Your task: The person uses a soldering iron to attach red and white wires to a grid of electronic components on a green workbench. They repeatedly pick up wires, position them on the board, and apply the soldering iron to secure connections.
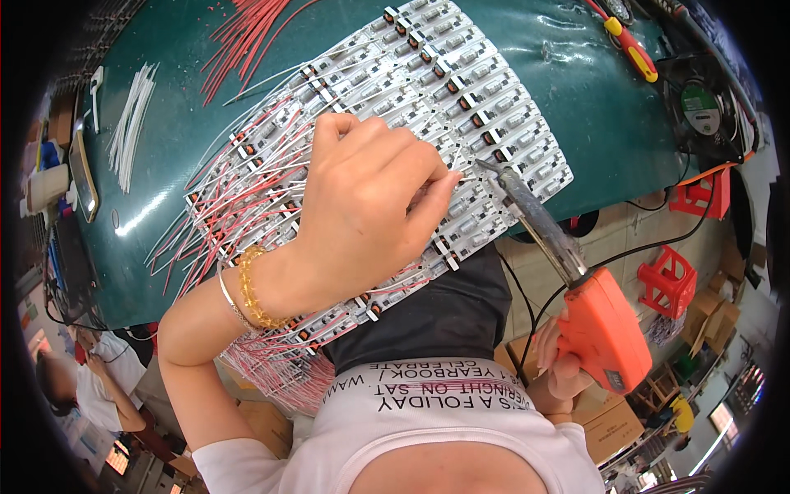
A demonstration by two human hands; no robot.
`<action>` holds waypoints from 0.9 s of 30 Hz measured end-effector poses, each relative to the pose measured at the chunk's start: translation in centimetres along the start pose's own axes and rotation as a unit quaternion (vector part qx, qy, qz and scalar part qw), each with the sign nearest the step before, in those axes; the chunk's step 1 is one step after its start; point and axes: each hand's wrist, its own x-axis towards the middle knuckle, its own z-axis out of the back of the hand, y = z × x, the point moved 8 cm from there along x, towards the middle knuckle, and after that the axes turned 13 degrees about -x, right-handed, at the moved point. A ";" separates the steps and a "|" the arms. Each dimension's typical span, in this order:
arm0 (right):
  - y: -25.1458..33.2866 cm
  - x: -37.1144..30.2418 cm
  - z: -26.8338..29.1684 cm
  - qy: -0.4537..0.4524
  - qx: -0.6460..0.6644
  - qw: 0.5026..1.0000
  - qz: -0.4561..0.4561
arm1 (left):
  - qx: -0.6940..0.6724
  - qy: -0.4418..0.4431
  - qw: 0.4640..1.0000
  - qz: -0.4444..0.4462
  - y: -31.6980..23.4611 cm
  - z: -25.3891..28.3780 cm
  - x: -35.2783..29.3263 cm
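Observation:
A large panel of small white circuit boards (502,123), with orange-and-black and clear parts on them, lies tilted across the green table's near edge. My left hand (366,198) is over its middle, thumb and fingers pinched together; anything between the fingertips is too small to make out. Thin red and white wires (239,198) trail from the panel's left side, some passing beneath my left wrist. In my right hand (564,362) is an orange soldering gun (609,329). Its metal tip points up-left and reaches the boards just right of my left fingertips.
On the green table (177,239) lie red wires (247,41), a bundle of white wires (132,123) and a phone (83,173). Far right are a red-yellow screwdriver (634,53) and a black fan (704,111). Red stools (666,280) and cartons stand below; a person (107,370) sits left.

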 end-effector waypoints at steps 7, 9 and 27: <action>-1.2 -1.3 0.5 -0.013 0.027 1.000 0.008 | 0.005 -0.008 1.000 -0.011 -0.1 -0.2 0.0; -0.4 -0.7 0.4 -0.020 0.041 0.999 0.029 | 0.009 -0.007 1.000 -0.010 -0.1 -0.2 -0.1; 1.3 0.1 -0.1 -0.047 0.097 0.993 0.040 | -0.006 0.031 0.998 -0.050 -0.6 -0.5 -0.3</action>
